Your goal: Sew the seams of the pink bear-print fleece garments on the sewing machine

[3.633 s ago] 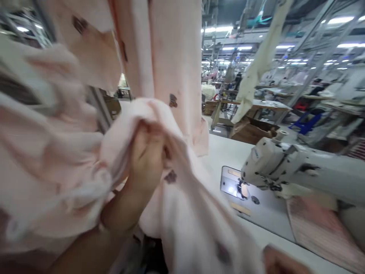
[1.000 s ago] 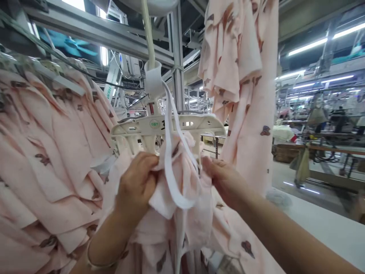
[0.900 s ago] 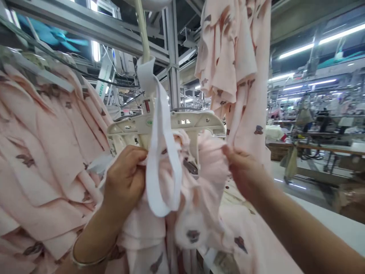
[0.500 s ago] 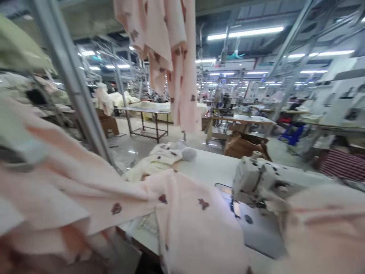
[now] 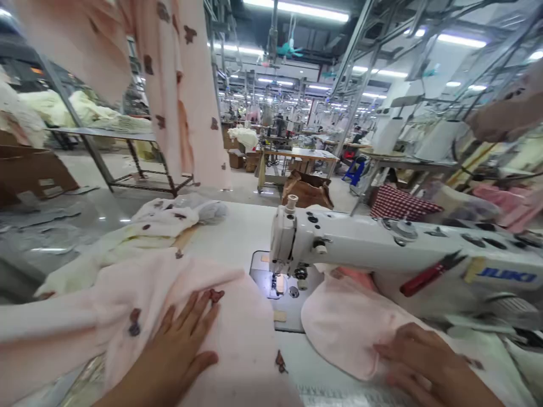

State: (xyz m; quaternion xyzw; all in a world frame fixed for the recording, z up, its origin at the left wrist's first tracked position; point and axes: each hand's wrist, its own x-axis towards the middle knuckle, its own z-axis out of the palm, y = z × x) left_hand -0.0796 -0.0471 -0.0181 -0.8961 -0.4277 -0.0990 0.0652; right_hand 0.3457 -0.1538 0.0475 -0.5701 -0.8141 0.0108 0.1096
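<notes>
My left hand (image 5: 178, 347) lies flat, fingers spread, on a pale pink garment (image 5: 237, 333) printed with small brown figures, spread over the white table (image 5: 237, 237) in front of me. My right hand (image 5: 418, 359) rests with bent fingers on the edge of a smaller rounded pink fabric piece (image 5: 343, 322) under the arm of the white sewing machine (image 5: 382, 249). The needle and lit plate (image 5: 280, 282) sit between the two pieces.
A cream and pink pile of cut pieces (image 5: 139, 232) lies at the table's far left. Pink garments (image 5: 186, 90) hang overhead at the left. Red snips (image 5: 428, 274) rest on the machine arm. Other work tables (image 5: 297, 154) and a brown bag (image 5: 307, 192) stand beyond.
A second ago both hands worked pink fabric on an overhead hanger clip. The view has swung down to the sewing table, and both hands now rest on fabric lying there.
</notes>
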